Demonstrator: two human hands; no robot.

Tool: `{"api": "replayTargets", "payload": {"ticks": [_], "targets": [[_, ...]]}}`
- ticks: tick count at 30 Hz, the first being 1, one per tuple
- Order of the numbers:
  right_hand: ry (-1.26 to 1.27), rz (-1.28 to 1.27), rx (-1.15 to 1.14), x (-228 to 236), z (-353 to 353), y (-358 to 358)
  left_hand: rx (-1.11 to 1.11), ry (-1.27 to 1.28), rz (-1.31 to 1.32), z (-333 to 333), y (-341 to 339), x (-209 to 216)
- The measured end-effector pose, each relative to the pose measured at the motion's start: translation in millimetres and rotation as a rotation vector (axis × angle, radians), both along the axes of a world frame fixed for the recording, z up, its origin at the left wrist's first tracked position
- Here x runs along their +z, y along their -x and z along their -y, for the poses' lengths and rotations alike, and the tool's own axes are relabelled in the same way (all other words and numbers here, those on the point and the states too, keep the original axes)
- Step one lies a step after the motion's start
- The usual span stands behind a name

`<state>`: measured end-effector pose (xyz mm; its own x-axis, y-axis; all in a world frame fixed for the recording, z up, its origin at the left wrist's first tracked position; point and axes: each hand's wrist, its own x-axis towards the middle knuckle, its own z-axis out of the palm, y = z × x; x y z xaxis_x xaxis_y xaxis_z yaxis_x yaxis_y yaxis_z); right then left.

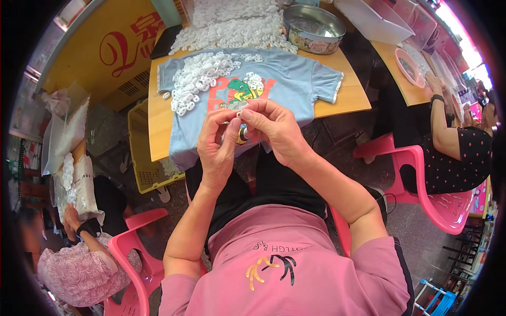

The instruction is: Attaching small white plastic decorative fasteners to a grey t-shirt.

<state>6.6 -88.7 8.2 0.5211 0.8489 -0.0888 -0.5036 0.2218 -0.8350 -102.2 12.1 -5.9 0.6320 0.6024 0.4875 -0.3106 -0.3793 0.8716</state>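
Observation:
My left hand [217, 139] and my right hand [278, 130] meet above the near part of a light blue T-shirt [287, 71]. Thumbs and fingertips of both are closed around one small white piece [239, 114], whose details are too small to make out. The shirt, printed with a green dinosaur, lies spread over the wooden table [348, 95] and hangs off its front edge. On its left half is a heap of small white plastic pieces with holes [197, 79]. A smaller cluster of them [255, 80] rests on the print beyond my fingers.
A larger mass of white pieces [232, 34] covers the table's back, beside a round metal tin [314, 39]. A yellow crate [145, 152] stands below left. Co-workers sit on pink chairs at both sides; a pink basin [409, 68] is on the right-hand table.

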Motion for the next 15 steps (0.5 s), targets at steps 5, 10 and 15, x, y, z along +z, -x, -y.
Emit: {"api": "replayTargets", "payload": {"ticks": [5,10,15], "targets": [[-0.002,0.229,-0.06,-5,5,-3,-0.036,0.336,-0.023,18,-5,1],[0.18,1.101,-0.202,3,11,-50,-0.054,0.442,-0.036,19,-7,2],[0.379,1.41,-0.451,-15,-2,-145,-0.178,0.496,-0.045,18,-8,-1]]}}
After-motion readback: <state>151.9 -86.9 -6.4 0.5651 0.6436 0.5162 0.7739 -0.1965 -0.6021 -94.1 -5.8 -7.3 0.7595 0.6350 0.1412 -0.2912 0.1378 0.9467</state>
